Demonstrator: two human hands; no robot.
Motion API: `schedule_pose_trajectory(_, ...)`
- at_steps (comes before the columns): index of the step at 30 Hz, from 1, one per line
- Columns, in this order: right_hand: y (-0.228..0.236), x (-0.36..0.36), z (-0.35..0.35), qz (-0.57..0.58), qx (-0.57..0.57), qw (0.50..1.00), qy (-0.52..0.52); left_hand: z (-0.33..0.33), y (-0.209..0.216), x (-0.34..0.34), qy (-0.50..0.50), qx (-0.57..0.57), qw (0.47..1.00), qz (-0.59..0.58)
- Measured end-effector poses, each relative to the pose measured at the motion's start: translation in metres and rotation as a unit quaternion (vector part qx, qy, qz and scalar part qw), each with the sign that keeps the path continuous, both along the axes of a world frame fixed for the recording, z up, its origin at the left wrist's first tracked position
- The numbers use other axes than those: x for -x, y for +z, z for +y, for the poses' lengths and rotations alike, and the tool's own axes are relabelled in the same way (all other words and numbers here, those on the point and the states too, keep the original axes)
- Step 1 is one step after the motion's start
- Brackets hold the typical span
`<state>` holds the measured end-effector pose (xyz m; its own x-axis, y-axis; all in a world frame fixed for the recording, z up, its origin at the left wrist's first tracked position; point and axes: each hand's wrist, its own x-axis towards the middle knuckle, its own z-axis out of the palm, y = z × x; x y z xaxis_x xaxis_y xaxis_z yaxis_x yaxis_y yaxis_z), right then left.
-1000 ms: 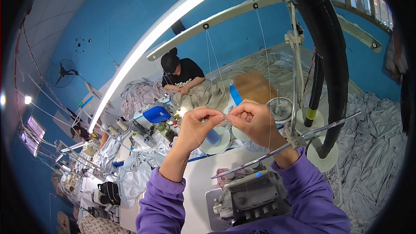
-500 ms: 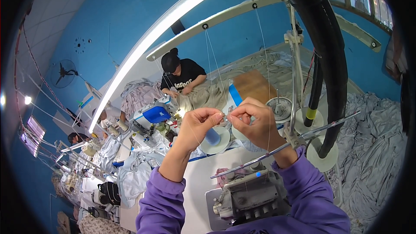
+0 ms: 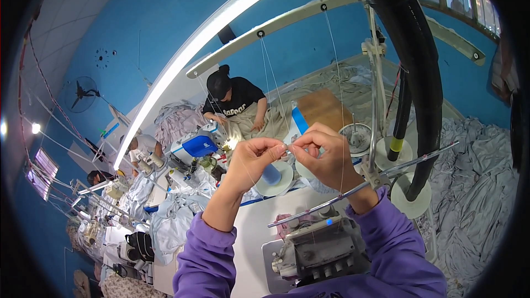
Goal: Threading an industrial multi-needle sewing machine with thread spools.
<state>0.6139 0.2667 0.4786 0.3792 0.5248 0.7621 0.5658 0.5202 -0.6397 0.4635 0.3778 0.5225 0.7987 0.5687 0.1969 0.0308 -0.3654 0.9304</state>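
My left hand (image 3: 255,157) and my right hand (image 3: 322,152) are raised above the sewing machine, fingertips almost touching. Thumb and forefinger are pinched together on each, on what looks like a fine thread; the bit between the fingertips is too small to see clearly. Thin threads hang from the overhead thread stand (image 3: 261,33) and pass close by both hands. A light-blue thread cone (image 3: 270,175) stands on a pale round holder (image 3: 280,184) just behind my left hand. Below my hands sits the grey sewing machine (image 3: 323,248), with a slanted metal rod (image 3: 309,211) over it.
A thick black hose (image 3: 422,77) comes down on the right, beside round cone holders (image 3: 411,201). Grey fabric (image 3: 469,204) is heaped at far right. Across the table a co-worker (image 3: 234,96) handles cloth at another machine (image 3: 193,142). A tube light (image 3: 193,49) slants overhead.
My hands stay nearly where they were, still pinched together. The co-worker across the table has shifted slightly, one hand moving to the right over the cloth.
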Motion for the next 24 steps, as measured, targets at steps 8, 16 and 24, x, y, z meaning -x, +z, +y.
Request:
schedule_pose_trajectory(8, -0.001, -0.005, 0.002, 0.057, 0.043, 0.994, 0.077, 0.005, -0.003, 0.001, -0.011, -0.022, 1.0, 0.002)
schedule_pose_trajectory(16, 0.003, 0.009, 0.003, 0.061, 0.008, 0.998, 0.003, -0.001, -0.001, 0.002, -0.035, -0.064, 0.997, -0.023)
schedule_pose_trajectory(24, 0.003, 0.019, 0.003, 0.029, -0.037, 0.995, -0.085, -0.003, 0.002, 0.005, -0.015, -0.111, 0.994, 0.01)
